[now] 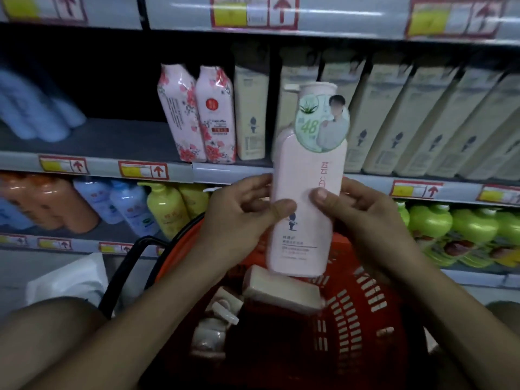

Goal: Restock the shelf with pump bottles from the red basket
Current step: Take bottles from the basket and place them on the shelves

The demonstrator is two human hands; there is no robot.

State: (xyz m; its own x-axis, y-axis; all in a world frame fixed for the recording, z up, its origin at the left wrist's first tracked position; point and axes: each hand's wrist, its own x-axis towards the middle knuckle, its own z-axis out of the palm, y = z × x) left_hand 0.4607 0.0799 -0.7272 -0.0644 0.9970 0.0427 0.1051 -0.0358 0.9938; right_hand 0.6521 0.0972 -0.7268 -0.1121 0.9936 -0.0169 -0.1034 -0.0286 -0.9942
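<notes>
While the pink pump bottle (pixel 308 192) stands nearly upright, its long axis vertical and its pump head uppermost, it hangs above the red basket (pixel 374 319) and in front of the shelf (pixel 112 136). Both hands hold it at mid-body: the left hand (pixel 239 218) from the left, thumb across the front, the right hand (pixel 357 212) from the right, thumb likewise, fingers curled behind. Each is equally near. The gap beside the cream bottles (pixel 250 114) lies ahead and slightly up-left, so the placing likely needs a forward reach.
</notes>
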